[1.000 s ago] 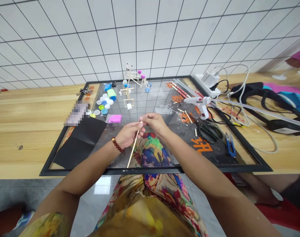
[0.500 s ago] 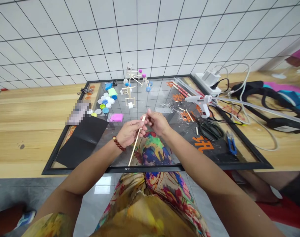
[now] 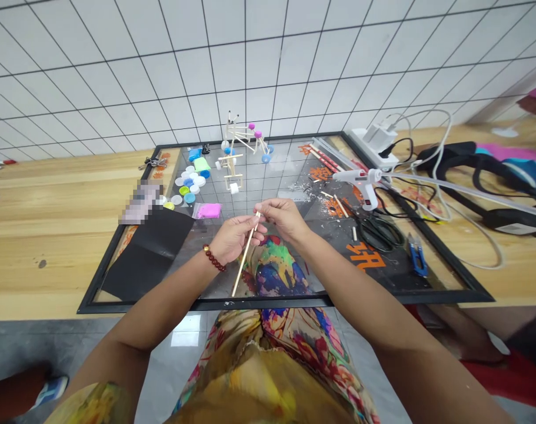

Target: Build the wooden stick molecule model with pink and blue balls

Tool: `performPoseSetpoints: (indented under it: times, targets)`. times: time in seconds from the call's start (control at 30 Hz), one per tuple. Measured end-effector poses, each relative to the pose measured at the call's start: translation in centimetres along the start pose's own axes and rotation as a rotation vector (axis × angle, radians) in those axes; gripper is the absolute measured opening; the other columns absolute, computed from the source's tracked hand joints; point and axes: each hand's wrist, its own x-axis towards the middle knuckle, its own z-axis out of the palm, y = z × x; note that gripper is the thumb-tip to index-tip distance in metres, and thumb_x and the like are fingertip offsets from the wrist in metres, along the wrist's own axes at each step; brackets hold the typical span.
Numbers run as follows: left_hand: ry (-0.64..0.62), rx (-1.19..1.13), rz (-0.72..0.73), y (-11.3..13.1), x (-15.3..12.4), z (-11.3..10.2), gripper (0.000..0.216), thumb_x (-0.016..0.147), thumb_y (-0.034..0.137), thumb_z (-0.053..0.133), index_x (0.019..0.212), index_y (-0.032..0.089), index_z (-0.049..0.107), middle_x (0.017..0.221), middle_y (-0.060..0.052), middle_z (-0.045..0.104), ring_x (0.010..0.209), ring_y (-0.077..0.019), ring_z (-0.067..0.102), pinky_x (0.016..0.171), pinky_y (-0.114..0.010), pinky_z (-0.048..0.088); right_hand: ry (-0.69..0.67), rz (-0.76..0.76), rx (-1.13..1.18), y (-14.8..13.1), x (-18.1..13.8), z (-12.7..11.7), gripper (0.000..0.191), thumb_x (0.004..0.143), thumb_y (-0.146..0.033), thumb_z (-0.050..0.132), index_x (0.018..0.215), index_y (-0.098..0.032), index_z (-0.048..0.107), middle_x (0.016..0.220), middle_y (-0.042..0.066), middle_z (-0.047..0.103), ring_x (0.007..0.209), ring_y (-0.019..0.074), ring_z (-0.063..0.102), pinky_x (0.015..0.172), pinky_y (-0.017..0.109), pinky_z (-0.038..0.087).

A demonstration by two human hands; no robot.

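A long, thin wooden stick (image 3: 243,268) slants down from my fingers toward the black front edge of the glass board. My left hand (image 3: 236,237), a beaded bracelet at its wrist, pinches this stick near its upper end. The thumb and fingertips of my right hand (image 3: 285,218) are closed at that same upper end. A short pale stick piece (image 3: 256,224) appears to lie against the long one there; its top is hidden by fingers. Beyond my hands stands a small structure of sticks (image 3: 232,171) with a white roll-shaped piece at its near end.
Clay tubs (image 3: 194,181) and a pink clay packet (image 3: 208,211) lie left. Black paper (image 3: 148,253) covers the near-left board. To the right are a white glue gun (image 3: 360,184), black scissors (image 3: 380,231), blue-handled snippers (image 3: 416,256) and cables. Another stick model (image 3: 245,136) stands behind.
My right hand has turned and its fingertips have closed in at the stick's upper end. A short piece now shows beside the long stick. The view has shifted slightly.
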Motion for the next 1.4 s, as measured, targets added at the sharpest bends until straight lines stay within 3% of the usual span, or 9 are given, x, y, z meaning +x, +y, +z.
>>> performPoseSetpoints:
  times: [0.2,0.33,0.43,0.57,0.67,0.87,1.1,1.2,1.4]
  targets:
    - [-0.021,0.059,-0.053,0.0,0.1,-0.2,0.018,0.081,0.021,0.071,0.087,0.005,0.070,0.066,-0.006,0.067,0.052,-0.0087,0.062,0.050,-0.017,0.050,0.063,-0.025,-0.126,0.0,0.6,0.2,0.037,0.060,-0.054,0.077,0.064,-0.017,0.069,0.048,-0.006,0.047,0.047,0.0072,0.031,0.048,0.025,0.024]
    - [0.057,0.071,-0.016,-0.1,0.1,-0.2,0.016,0.077,0.019,0.074,0.082,0.004,0.069,0.060,-0.003,0.063,0.047,-0.0066,0.057,0.045,-0.015,0.046,0.038,-0.132,-0.515,-2.6,-0.9,-0.9,0.031,0.077,-0.048,0.064,0.083,-0.018,0.070,0.070,0.001,0.064,0.059,0.0121,0.050,0.058,0.026,0.038]
    - [0.075,0.040,0.013,0.0,0.1,-0.2,0.016,0.075,0.018,0.076,0.080,0.005,0.068,0.060,-0.003,0.063,0.048,-0.0064,0.057,0.043,-0.014,0.044,0.046,-0.302,-1.139,-5.9,-4.3,-4.9,0.017,0.083,-0.028,0.057,0.087,-0.018,0.071,0.090,0.008,0.070,0.079,0.0181,0.059,0.073,0.030,0.041]
    - [0.076,0.027,-0.006,-0.3,0.0,0.1,0.017,0.072,0.018,0.078,0.078,0.005,0.069,0.059,-0.004,0.064,0.047,-0.0071,0.057,0.042,-0.015,0.044,0.103,0.023,-1.746,-7.8,-8.9,-13.1,0.022,0.084,-0.021,0.048,0.078,-0.019,0.069,0.085,0.010,0.070,0.079,0.0212,0.062,0.069,0.030,0.040]
    - [0.053,0.053,-0.042,-0.6,-0.2,0.6,0.017,0.071,0.018,0.079,0.077,0.005,0.069,0.058,-0.004,0.064,0.046,-0.0074,0.057,0.041,-0.015,0.044,0.114,0.197,-1.903,-6.7,-10.3,-17.5,0.024,0.085,-0.026,0.049,0.090,-0.017,0.069,0.094,0.013,0.070,0.087,0.0243,0.064,0.071,0.030,0.042]
    - [0.013,0.110,-0.029,-1.0,-0.6,1.0,0.021,0.069,0.023,0.081,0.076,0.007,0.069,0.057,-0.004,0.064,0.044,-0.0081,0.058,0.040,-0.016,0.043,0.179,0.249,-1.937,-4.6,-9.2,-18.8,0.028,0.084,-0.021,0.044,0.100,-0.013,0.067,0.102,0.017,0.069,0.093,0.0258,0.065,0.072,0.031,0.043]
    - [-0.020,0.160,0.056,-1.2,-1.0,0.8,0.028,0.066,0.032,0.082,0.073,0.008,0.070,0.054,-0.004,0.064,0.039,-0.0077,0.054,0.038,-0.017,0.043,0.157,0.277,-1.896,-6.2,-10.1,-18.1,0.015,0.077,-0.026,0.054,0.084,-0.017,0.063,0.090,0.016,0.069,0.081,0.0267,0.066,0.064,0.032,0.043]
    - [0.000,0.186,0.083,-1.3,-1.2,1.0,0.027,0.066,0.032,0.082,0.072,0.008,0.071,0.054,-0.004,0.063,0.039,-0.0075,0.054,0.036,-0.016,0.041,0.173,0.147,-1.607,-6.2,-11.2,-15.9,0.018,0.070,-0.035,0.063,0.082,-0.021,0.059,0.078,0.009,0.067,0.071,0.0235,0.062,0.060,0.032,0.042]
    - [0.028,0.275,0.130,-1.7,-1.2,1.3,0.028,0.068,0.036,0.080,0.067,0.009,0.071,0.055,-0.004,0.064,0.039,-0.0071,0.053,0.035,-0.016,0.040,0.176,0.013,-0.553,-4.2,-7.7,-7.7,0.033,0.055,-0.037,0.078,0.077,-0.022,0.059,0.073,0.001,0.066,0.065,0.0156,0.059,0.059,0.027,0.045]
